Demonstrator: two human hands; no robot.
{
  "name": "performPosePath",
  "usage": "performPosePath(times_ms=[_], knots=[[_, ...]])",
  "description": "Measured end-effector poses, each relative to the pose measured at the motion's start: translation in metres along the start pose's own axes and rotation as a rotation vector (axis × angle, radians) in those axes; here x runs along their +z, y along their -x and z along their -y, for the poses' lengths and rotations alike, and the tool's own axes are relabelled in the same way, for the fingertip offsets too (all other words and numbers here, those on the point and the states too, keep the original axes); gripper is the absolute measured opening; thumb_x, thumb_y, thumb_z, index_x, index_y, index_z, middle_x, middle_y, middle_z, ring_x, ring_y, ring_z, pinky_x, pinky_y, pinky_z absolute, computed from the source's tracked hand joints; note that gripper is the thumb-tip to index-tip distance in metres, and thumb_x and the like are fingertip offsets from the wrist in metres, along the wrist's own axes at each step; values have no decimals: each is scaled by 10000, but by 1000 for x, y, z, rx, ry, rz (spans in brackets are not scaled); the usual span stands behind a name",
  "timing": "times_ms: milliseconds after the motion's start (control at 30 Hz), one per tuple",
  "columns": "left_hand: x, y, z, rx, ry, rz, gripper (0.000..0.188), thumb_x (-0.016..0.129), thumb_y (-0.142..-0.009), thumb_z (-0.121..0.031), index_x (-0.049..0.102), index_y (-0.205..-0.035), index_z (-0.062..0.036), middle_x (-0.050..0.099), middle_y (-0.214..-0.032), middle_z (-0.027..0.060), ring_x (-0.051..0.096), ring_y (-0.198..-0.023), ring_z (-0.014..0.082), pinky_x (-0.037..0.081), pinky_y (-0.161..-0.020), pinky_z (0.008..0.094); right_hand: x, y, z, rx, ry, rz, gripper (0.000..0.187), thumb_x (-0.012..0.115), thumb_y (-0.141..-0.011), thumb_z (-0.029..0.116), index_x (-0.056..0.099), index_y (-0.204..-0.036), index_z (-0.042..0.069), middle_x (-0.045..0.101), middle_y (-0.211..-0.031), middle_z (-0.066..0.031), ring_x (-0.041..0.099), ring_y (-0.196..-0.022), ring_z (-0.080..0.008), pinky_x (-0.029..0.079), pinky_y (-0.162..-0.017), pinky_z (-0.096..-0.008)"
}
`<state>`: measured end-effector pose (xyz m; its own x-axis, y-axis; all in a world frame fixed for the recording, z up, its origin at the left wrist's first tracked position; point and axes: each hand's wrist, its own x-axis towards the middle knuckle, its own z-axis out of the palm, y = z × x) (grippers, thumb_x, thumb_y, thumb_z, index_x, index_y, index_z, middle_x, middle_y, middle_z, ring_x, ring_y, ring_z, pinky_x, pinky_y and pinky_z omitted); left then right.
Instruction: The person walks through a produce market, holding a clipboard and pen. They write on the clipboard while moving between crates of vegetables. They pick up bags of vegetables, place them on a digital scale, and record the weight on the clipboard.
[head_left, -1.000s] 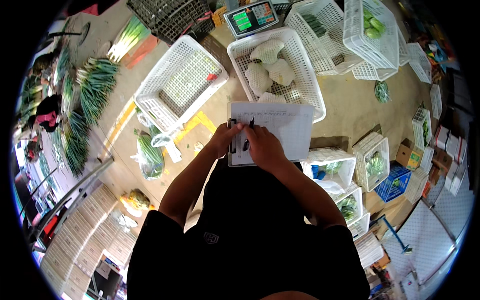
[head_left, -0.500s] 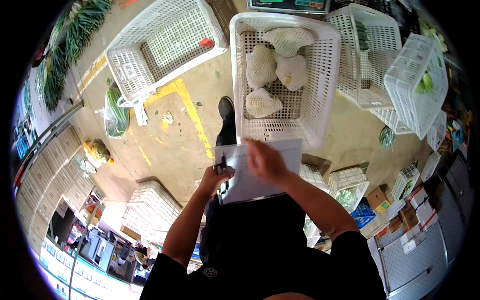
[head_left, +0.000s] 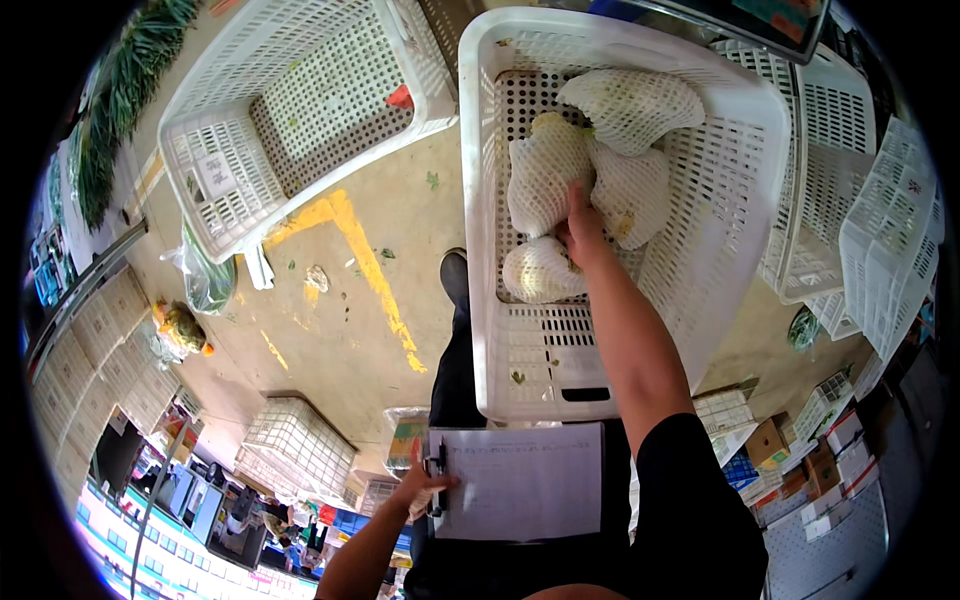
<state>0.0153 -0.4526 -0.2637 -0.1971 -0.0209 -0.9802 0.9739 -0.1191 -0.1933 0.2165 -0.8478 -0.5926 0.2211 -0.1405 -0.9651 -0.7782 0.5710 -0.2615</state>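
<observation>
My left hand [head_left: 425, 485] grips the left edge of a clipboard [head_left: 440, 520] with a sheet of paper [head_left: 525, 480] on it. A dark pen [head_left: 436, 462] lies along the clip side. My right hand [head_left: 580, 228] reaches down into a large white crate [head_left: 545, 370], thumb and fingers apart. It touches a foam-net-wrapped piece of produce [head_left: 543, 175]. Around it lie more wrapped pieces: a small one [head_left: 540, 270] nearer me, one to the right [head_left: 630, 195] and one at the far side [head_left: 635, 108]. The netting hides what kind of produce they are.
Another white crate [head_left: 290, 195] at the left holds a red scrap [head_left: 400, 97]. A scale [head_left: 750, 22] stands beyond the near crate. Stacked white crates [head_left: 825, 150] fill the right. Bagged greens [head_left: 207, 270] and green onions [head_left: 120, 95] lie at left.
My right hand has left the paper and gone down into the crate among the wrapped produce. The clipboard has come lower and closer to me, still in my left hand.
</observation>
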Motion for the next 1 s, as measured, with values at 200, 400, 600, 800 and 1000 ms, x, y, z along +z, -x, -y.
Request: performPosePath(times_ms=[200,400,600,800,1000], knots=[[-10,2,-13,-145,43,74,415,792,-774,-7,611,-1148,-4,678,-998,73,662,-922,202,541,-853,384,18,-26,-12,-200,-473,176,724,580,-979,528,356,-1468,42,552,-1256,-106,579,-1118,-253,493,-1001,-447],[-2,9,-24,-94,-36,68,377,778,-780,-16,624,-1124,-4,670,-996,61,646,-916,187,515,-834,358,35,-22,27,-354,210,67,844,739,-908,378,267,-1513,28,592,-1207,-134,603,-994,-215,537,-871,-387],[-6,6,-31,-252,-112,65,267,775,-792,-44,648,-1026,-16,658,-844,30,633,-718,128,511,-632,315,-15,32,-23,-376,540,98,1034,811,-795,509,264,-1564,87,520,-1384,-156,540,-1251,-291,481,-1002,-443],[8,3,-43,-200,-72,62,292,803,-769,-70,665,-1023,-24,645,-841,6,610,-725,120,494,-658,304,-48,53,-68,-735,1284,206,1145,901,-633,443,282,-1560,184,373,-1531,-200,494,-1312,-382,461,-1037,-498],[13,9,-47,-133,-85,58,293,795,-761,-56,664,-1020,-19,653,-852,18,618,-723,133,500,-670,313,-31,38,-37,-403,1339,286,899,855,-693,346,441,-1480,214,640,-1275,-116,615,-1173,-329,495,-995,-459]])
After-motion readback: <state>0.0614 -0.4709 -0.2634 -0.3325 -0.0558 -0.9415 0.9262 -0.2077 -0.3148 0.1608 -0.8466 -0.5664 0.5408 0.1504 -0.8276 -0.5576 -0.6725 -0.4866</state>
